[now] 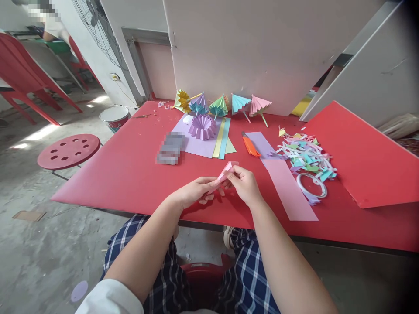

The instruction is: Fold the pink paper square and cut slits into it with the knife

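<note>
Above the red table's near edge, my left hand and my right hand both grip a small folded piece of pink paper. The left fingers pinch its lower end, while the right thumb and fingers press its upper end. Right of my hands lies a flat pink paper strip, overlapping a purple strip. An orange utility knife rests at the purple strip's left side. Beyond my hands, a pleated purple paper ring sits on sheets of coloured paper.
Several small paper umbrellas line the table's back. At right are a heap of paper scraps, a roll of tape and a red board. A blurred grey object lies left. A red stool and bucket stand beside the table.
</note>
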Demonstrator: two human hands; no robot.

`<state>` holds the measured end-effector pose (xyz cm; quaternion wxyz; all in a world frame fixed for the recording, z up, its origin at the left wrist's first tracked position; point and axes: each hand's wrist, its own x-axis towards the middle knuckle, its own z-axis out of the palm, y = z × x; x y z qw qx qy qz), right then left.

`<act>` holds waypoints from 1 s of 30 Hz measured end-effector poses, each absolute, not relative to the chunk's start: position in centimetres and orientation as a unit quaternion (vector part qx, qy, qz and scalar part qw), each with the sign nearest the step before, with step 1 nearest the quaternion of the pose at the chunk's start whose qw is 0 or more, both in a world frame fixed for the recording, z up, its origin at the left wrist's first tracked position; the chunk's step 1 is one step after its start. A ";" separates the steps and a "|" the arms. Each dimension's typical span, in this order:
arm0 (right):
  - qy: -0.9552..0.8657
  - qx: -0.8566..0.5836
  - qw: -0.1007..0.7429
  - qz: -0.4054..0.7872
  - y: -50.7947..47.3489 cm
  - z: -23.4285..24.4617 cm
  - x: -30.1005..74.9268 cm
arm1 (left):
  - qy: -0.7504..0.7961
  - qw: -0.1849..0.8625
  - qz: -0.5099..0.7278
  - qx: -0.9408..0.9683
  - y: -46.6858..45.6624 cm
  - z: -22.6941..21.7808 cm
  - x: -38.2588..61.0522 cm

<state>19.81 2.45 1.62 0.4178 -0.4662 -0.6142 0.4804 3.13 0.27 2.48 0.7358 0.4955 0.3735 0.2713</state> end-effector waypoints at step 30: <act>-0.559 -0.546 0.479 0.400 2.1 1.4 19.1 | 0.403 0.701 0.352 0.472 0.7 1.2 3.4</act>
